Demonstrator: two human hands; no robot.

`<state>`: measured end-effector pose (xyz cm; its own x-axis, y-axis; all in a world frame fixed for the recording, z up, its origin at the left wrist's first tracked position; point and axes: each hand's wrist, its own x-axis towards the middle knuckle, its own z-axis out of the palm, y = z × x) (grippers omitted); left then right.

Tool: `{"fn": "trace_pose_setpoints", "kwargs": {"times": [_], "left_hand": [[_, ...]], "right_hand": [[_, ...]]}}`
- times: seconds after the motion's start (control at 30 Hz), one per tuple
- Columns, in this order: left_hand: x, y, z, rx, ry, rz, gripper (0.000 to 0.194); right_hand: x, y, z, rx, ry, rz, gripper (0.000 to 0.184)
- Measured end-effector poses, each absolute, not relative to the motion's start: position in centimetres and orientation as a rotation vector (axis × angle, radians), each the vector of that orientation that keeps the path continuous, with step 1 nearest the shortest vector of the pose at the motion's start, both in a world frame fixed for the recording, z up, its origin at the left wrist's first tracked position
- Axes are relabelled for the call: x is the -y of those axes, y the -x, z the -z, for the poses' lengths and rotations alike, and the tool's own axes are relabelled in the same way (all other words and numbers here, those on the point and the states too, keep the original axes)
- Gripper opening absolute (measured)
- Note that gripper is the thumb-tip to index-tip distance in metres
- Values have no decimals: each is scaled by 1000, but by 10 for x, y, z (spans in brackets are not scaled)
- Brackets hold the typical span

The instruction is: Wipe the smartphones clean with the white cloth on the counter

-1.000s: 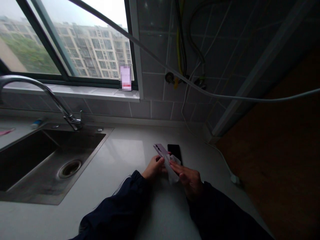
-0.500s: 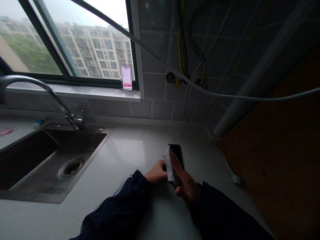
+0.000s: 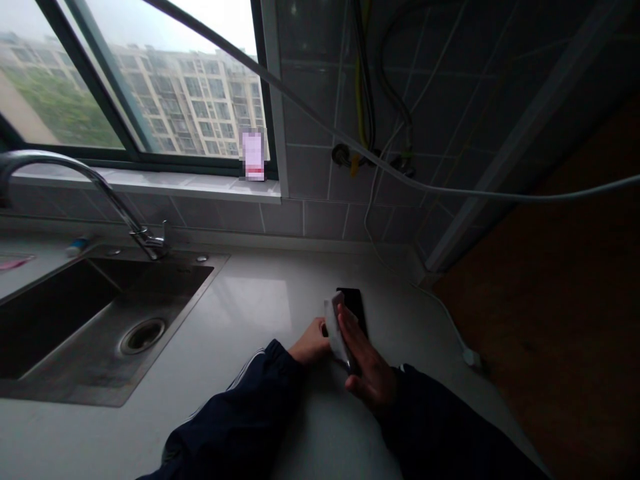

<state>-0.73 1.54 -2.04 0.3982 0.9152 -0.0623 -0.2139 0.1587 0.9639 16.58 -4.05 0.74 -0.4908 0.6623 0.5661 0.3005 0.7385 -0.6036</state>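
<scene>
Your dark sleeves (image 3: 240,413) are extending over the near part of the bench (image 3: 240,347), white stripes running along the left one. Your right hand (image 3: 371,365) is lying almost flat, its fingers straight and its thumb standing apart, pressing a thin white wipe (image 3: 333,333) against a slim phone (image 3: 353,367) without curling around it. Your left hand (image 3: 310,344) is bending in around the phone's left side, holding it; the wipe is hiding some of its fingers. The phone is tilting between both hands, right of the sink and mostly covered by the wipe.

Just beyond, a flat black device (image 3: 355,300) is lying on the bench, your right hand partly hiding it. To the right, a white plug (image 3: 471,359) is resting near the bench's edge, a pale cable trailing from it toward the wall.

On the left, a steel sink (image 3: 173,313) is opening in the bench, a curved chrome faucet (image 3: 151,243) rising at its far side. Farther off, a blurred pink item (image 3: 254,153) is standing on the windowsill (image 3: 200,188), and apartment blocks (image 3: 200,103) are showing through the window.
</scene>
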Motion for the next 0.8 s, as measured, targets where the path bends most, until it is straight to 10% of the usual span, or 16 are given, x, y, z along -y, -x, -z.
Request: {"fn": "trace_pose_setpoints", "kwargs": {"times": [0.2, 0.43, 0.67, 0.8], "left_hand": [[-18, 9, 18, -790, -1124, -986, 55], [-10, 7, 14, -723, -1273, -822, 34], [-17, 7, 15, -787, -1220, -971, 45], [-9, 7, 10, -714, -1282, -842, 40]], "right_hand": [[38, -176, -6, 1922, 745, -603, 45], [43, -162, -8, 2022, 761, -584, 98], [37, -171, -2, 1951, 730, -578, 49], [41, -166, -2, 1995, 764, -563, 80]]}}
